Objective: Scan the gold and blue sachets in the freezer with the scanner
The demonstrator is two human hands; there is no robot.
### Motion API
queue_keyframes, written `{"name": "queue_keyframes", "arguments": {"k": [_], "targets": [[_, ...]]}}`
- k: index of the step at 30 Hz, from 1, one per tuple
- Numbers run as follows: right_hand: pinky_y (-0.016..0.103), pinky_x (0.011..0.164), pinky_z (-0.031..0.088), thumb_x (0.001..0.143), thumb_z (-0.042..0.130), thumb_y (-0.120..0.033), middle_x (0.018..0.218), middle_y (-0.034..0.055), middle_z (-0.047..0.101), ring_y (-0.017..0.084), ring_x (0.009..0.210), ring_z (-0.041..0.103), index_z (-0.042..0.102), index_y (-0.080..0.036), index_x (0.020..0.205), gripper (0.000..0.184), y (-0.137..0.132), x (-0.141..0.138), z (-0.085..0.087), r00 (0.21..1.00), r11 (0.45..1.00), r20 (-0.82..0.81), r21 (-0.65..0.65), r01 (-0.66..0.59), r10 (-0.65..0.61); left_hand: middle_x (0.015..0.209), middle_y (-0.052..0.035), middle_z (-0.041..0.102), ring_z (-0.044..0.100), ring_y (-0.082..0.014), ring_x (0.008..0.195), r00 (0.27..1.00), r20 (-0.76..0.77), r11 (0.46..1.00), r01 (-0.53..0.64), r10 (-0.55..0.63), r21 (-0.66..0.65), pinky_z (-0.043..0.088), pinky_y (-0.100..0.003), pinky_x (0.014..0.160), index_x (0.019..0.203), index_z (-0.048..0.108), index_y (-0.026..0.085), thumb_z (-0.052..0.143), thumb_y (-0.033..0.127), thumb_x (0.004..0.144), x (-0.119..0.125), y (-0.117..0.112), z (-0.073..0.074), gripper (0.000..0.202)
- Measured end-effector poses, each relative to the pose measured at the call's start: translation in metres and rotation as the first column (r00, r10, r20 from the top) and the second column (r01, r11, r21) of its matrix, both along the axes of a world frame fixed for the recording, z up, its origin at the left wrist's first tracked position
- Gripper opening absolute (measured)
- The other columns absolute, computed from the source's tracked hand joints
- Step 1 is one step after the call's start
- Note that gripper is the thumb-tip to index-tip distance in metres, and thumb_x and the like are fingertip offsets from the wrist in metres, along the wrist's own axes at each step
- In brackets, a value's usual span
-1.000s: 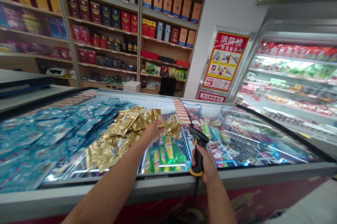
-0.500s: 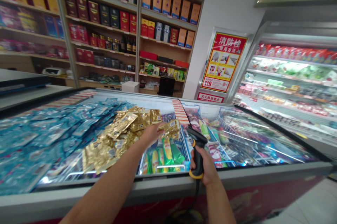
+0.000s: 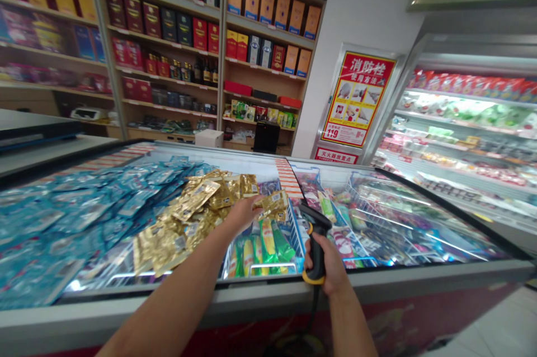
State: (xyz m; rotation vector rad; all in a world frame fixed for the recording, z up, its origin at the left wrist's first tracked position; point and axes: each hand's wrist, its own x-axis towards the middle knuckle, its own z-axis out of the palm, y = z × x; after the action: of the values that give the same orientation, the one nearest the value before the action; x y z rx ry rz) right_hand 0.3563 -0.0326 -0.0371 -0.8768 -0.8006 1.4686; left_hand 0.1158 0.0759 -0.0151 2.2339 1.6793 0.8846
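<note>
My left hand is closed on the end of a gold foil packet, whose printed label faces up. To its left lies a heap of similar gold packets on the freezer's glass top. My right hand is wrapped round the handle of a black and yellow barcode scanner, and its cord hangs down in front of the freezer. The scanner's head is just right of the held packet, apart from it. Beneath the glass, green and yellow packaged goods show between both hands.
A spread of blue packets covers the left of the chest freezer. A striped strip runs along the middle of the top. Shelves of boxes stand behind, and a lit display fridge is at the right.
Both hands, the gold packet and the scanner keep nearly the same places. The whole view has shifted very slightly.
</note>
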Motion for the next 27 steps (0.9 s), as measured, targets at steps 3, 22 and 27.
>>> {"name": "queue_keyframes", "arguments": {"k": [3, 22, 27], "targets": [[0.022, 0.036, 0.034, 0.072, 0.066, -0.042, 0.053, -0.0036, 0.055, 0.008, 0.034, 0.044, 0.055, -0.016, 0.071, 0.028, -0.001, -0.001, 0.002, 1.0, 1.0, -0.009, 0.007, 0.014, -0.014, 0.117, -0.0079, 0.065, 0.064, -0.0212, 0.095, 1.0, -0.012, 1.0, 0.0, 0.0, 0.011, 0.044, -0.028, 0.084, 0.125, 0.056, 0.021, 0.055, 0.034, 0.082, 0.0, 0.0, -0.001, 0.046], [0.022, 0.036, 0.034, 0.07, 0.068, -0.043, 0.054, -0.0027, 0.056, 0.008, 0.034, 0.044, 0.055, -0.016, 0.066, 0.031, 0.0, -0.001, -0.002, 1.0, 1.0, 0.003, 0.004, 0.028, -0.028, 0.097, -0.0096, 0.068, 0.054, -0.0266, 0.103, 0.93, -0.345, 0.963, -0.034, 0.128, 0.266, 0.036, -0.041, 0.091, 0.098, 0.067, 0.022, 0.045, 0.041, 0.087, 0.031, -0.02, 0.002, 0.031], [0.023, 0.037, 0.034, 0.07, 0.068, -0.043, 0.053, -0.003, 0.055, 0.009, 0.034, 0.045, 0.055, -0.016, 0.067, 0.03, -0.001, -0.002, 0.002, 1.0, 1.0, -0.006, 0.011, 0.029, -0.029, 0.117, -0.0116, 0.062, 0.05, -0.0301, 0.111, 0.888, -0.166, 0.873, -0.359, 0.429, 0.33, 0.032, -0.049, 0.095, 0.119, 0.058, 0.022, 0.035, 0.028, 0.09, -0.008, -0.024, 0.026, 0.037]]}}
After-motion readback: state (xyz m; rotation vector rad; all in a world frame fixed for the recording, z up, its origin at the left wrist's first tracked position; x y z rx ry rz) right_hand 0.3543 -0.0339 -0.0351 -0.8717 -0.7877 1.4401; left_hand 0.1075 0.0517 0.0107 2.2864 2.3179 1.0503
